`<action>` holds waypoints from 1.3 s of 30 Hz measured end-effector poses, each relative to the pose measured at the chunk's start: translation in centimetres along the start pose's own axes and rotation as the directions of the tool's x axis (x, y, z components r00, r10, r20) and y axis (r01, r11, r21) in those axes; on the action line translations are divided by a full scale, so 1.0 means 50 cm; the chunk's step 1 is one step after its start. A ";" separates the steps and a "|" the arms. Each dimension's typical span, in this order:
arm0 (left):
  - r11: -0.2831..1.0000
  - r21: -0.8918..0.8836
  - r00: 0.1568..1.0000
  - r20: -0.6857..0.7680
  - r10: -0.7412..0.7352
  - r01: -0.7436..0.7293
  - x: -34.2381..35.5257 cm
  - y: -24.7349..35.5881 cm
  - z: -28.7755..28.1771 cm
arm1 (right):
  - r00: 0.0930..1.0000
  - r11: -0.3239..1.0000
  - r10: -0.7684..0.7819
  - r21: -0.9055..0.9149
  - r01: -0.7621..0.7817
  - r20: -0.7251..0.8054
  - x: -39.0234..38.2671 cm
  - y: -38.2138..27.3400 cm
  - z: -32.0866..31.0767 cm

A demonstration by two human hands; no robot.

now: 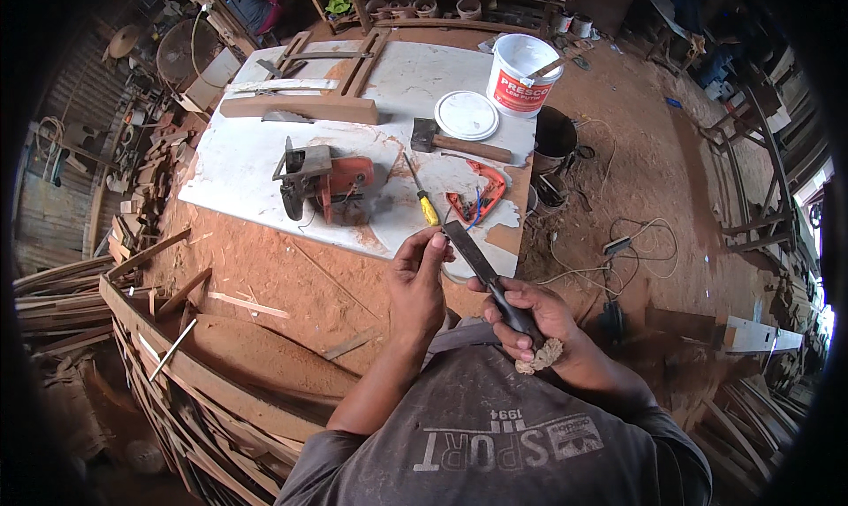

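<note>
My right hand is wrapped round the dark handle of a wide chisel, its blade pointing up and to the left. A frayed tan lump sits at the handle's butt end. Close to the blade's tip, my left hand is closed in a pinch; what lies between its fingers is too small to make out. Just beyond the left hand, a screwdriver with a yellow and black handle rests on the white table. An orange tool casing part with a blue wire lies to its right.
An orange and grey power saw stands on the table. Further back are a hammer, a white lid, a white and red bucket and a wooden beam. Stacked wood strips lie left; a cable crosses the floor right.
</note>
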State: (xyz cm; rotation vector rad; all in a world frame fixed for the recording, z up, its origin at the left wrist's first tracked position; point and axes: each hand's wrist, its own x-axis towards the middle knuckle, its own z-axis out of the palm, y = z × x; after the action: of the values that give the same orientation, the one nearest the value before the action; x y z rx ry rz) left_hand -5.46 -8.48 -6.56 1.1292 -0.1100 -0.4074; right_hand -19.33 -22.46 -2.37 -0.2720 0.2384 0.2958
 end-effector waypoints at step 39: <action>0.921 0.372 0.992 0.003 0.124 -0.117 -0.002 0.017 -0.026 | 0.993 0.993 0.121 -0.014 -0.121 -0.009 -0.040 -0.017 0.008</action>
State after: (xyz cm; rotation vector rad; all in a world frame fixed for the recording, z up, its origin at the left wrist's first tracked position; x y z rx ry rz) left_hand -4.93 -7.02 -6.34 1.4923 -0.2460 -0.2699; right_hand -20.84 -23.65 -1.26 -0.2739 0.2612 0.4164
